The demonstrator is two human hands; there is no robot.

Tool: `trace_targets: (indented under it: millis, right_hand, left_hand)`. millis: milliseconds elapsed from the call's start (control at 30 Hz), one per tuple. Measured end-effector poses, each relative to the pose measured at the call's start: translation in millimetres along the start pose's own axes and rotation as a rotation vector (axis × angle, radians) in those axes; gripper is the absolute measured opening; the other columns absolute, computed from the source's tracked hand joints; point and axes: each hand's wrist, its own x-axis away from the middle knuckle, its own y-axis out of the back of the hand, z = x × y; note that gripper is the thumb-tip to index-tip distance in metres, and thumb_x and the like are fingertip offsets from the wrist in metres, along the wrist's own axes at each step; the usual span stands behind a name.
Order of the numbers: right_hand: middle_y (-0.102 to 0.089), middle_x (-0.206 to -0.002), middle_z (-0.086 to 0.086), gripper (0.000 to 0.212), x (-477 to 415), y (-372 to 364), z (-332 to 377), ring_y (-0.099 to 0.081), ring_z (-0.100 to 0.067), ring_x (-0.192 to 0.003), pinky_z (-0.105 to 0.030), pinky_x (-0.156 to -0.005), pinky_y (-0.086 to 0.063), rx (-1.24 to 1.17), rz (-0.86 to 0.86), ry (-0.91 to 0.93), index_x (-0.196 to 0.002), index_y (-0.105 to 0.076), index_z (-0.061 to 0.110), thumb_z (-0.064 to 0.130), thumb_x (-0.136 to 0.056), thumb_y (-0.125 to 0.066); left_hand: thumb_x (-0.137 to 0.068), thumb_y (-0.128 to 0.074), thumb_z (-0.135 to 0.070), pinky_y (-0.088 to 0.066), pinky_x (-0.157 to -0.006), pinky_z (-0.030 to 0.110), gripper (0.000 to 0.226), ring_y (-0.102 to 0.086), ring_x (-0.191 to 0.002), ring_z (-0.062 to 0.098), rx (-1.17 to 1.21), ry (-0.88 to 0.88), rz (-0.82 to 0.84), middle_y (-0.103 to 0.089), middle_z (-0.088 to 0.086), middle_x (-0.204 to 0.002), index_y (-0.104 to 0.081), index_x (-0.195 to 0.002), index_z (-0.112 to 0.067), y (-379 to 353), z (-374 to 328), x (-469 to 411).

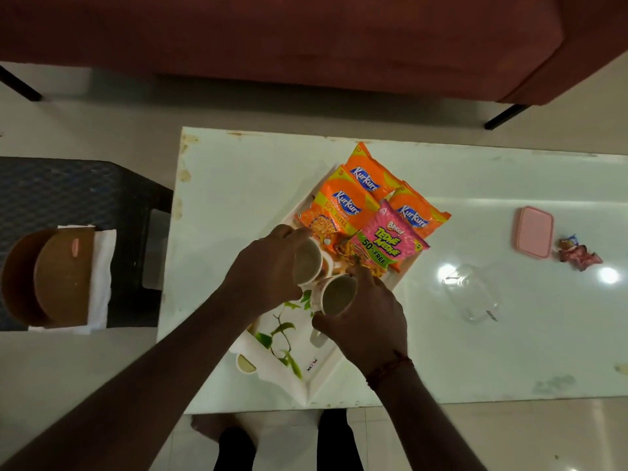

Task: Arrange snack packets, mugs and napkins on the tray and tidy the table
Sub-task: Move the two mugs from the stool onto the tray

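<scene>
A white tray [316,372] with a green leaf print lies at an angle on the white table. Three orange Kurkure packets [343,205] and a pink Bingo packet [387,241] cover its far end. My left hand [268,266] grips a white mug [307,263] over the tray's middle. My right hand [370,321] grips a second white mug [338,294] right beside it. A third mug [245,364] stands on the table at the tray's near left edge, partly hidden by my forearm. White napkins [102,277] sit in a brown holder on the stool to the left.
A pink lidded box [534,231] and a crumpled wrapper [577,254] lie at the table's right. A clear glass container [470,294] stands right of the tray. A dark stool [68,198] is to the left and a red sofa [306,45] beyond.
</scene>
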Motion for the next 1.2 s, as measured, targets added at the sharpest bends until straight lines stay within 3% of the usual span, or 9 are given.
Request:
trace_targets:
  millis: [233, 800, 1133, 1200]
  right_hand:
    - [-0.064, -0.114, 0.007, 0.086, -11, -11, -11, -0.062, -0.021, -0.098, -0.028, -0.069, -0.041, -0.033, -0.020, -0.031, -0.122, -0.048, 0.031, 0.056, -0.049, -0.085]
    - [-0.061, -0.117, 0.006, 0.085, -14, -20, -12, -0.058, -0.022, -0.102, -0.027, -0.067, -0.038, -0.010, -0.053, -0.016, -0.125, -0.045, 0.031, 0.053, -0.053, -0.083]
    - [-0.054, -0.124, 0.005, 0.086, -8, -21, -13, -0.054, -0.023, -0.109, -0.032, -0.072, -0.048, -0.055, -0.067, 0.001, -0.128, -0.043, 0.030, 0.050, -0.056, -0.084]
    - [-0.049, -0.130, 0.004, 0.091, -4, -18, -12, -0.051, -0.023, -0.116, -0.036, -0.081, -0.051, -0.077, -0.075, 0.022, -0.133, -0.041, 0.029, 0.052, -0.056, -0.085]
  left_hand:
    - [-0.056, -0.087, -0.034, -0.047, -0.075, 0.030, 0.098, -0.064, -0.105, 0.025, 0.002, -0.066, -0.026, -0.053, 0.000, -0.136, -0.039, -0.141, -0.027, -12, -5, -18]
    - [-0.062, -0.085, -0.031, -0.054, -0.082, 0.039, 0.094, -0.062, -0.110, 0.026, -0.077, -0.079, -0.039, -0.051, 0.001, -0.139, -0.035, -0.142, -0.027, -18, -9, -24]
    - [-0.065, -0.083, -0.031, -0.055, -0.083, 0.038, 0.106, -0.054, -0.121, 0.024, -0.064, -0.078, -0.057, -0.038, -0.002, -0.148, -0.020, -0.149, -0.035, -20, -8, -15]
    - [-0.064, -0.082, -0.032, -0.053, -0.080, 0.035, 0.109, -0.051, -0.123, 0.024, -0.068, -0.084, -0.076, -0.032, -0.001, -0.150, -0.014, -0.150, -0.037, -15, -7, -5]
